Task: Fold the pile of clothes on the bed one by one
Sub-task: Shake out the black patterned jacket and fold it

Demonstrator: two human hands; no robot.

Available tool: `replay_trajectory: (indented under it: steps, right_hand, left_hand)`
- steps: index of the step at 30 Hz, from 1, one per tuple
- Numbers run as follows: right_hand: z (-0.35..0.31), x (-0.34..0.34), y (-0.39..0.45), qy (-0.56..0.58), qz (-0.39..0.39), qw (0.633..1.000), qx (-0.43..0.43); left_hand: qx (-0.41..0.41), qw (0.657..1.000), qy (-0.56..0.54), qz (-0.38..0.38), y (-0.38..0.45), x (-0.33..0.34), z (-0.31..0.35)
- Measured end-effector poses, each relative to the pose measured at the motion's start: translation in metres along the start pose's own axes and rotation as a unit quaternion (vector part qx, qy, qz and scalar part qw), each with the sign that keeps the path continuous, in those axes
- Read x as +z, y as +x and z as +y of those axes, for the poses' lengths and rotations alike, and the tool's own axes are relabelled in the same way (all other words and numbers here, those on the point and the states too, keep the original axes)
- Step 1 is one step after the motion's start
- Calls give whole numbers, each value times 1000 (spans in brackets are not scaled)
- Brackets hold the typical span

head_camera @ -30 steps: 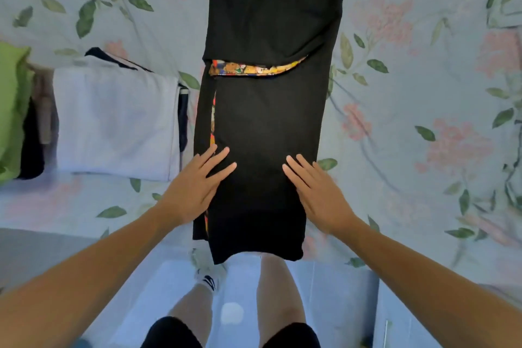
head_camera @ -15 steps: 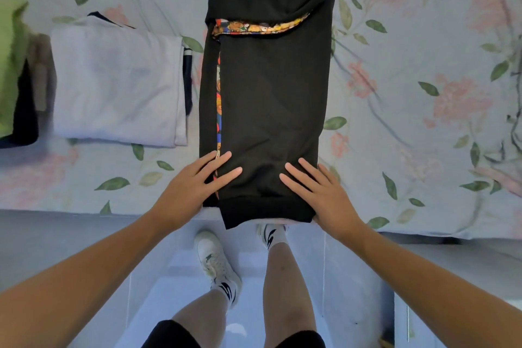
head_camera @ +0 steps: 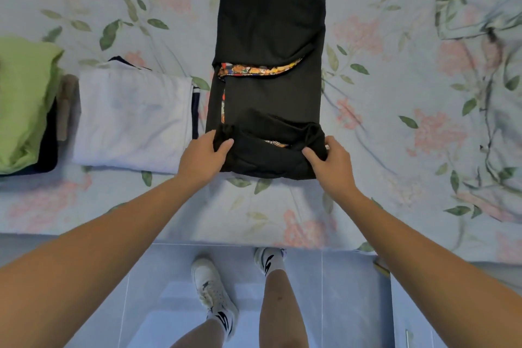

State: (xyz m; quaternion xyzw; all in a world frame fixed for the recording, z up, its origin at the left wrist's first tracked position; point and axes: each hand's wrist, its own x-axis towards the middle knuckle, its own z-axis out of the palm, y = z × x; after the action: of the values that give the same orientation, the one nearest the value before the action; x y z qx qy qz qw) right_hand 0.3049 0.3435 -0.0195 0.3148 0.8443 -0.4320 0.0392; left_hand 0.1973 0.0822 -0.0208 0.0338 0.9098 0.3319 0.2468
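Note:
A black garment (head_camera: 271,37) with a colourful printed lining lies lengthwise in a narrow strip in the middle of the floral bed sheet (head_camera: 395,121). Its near end is turned up and bunched over the strip. My left hand (head_camera: 202,154) pinches the near left corner of that bunched end. On the opposite corner, my right hand (head_camera: 329,161) grips the cloth the same way. A folded white garment (head_camera: 132,118) lies just left of the black one, on top of a dark folded item.
A green garment (head_camera: 25,99) over dark clothes sits at the far left edge. A crumpled floral cover (head_camera: 485,17) lies at the upper right. The bed's near edge runs across below my hands, with my legs and white shoes on the tiled floor.
My hands were pressing flat on the black garment's near end; now both have closed on its corners and lifted that end up and forward over the strip.

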Motion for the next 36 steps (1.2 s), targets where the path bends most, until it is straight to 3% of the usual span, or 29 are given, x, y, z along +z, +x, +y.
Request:
replay_trajectory:
  steps: [2, 4, 5, 7, 9, 10, 12, 19, 26, 30, 32, 34, 36]
  right_hand:
    - [-2, 10, 11, -31, 54, 998, 11]
    - [-5, 19, 13, -184, 147, 969, -73]
    - [-6, 24, 11, -241, 170, 945, -143]
    - [-4, 36, -4, -268, 117, 913, -284]
    - [10, 44, -23, -266, 10, 900, -344]
    - [20, 45, -29, -276, -38, 899, -339]
    - [37, 41, -30, -306, -102, 889, -324]
    - [41, 32, 41, -389, -136, 851, -327]
    - [37, 3, 43, -290, -178, 897, -281]
    - [17, -23, 19, -297, -258, 884, -252]
    - [5, -36, 6, -297, -276, 882, -238]
    - [-12, -51, -1, -249, -255, 910, -210]
    - [-34, -68, 8, -170, -208, 946, -180]
  left_hand:
    - [-27, 999, 8, 44, 16, 7, 7]
    - [11, 988, 63, 140, 16, 11, 13]
    - [71, 977, 93, 178, 12, 11, 16]
    - [261, 945, 139, 139, -2, 17, 9]
    - [403, 887, 225, 18, -16, 33, -12]
    - [403, 876, 261, -35, -22, 40, -24]
    - [353, 887, 290, -72, -17, 48, -37]
    - [322, 869, 371, -56, 38, 53, -37]
    - [286, 896, 338, -37, 28, 37, -26]
    - [208, 924, 267, -175, -18, 24, -16]
    - [186, 937, 208, -209, -35, 7, -10]
    - [171, 943, 164, -233, -34, -19, 8]
    - [167, 955, 127, -210, -17, -50, 36]
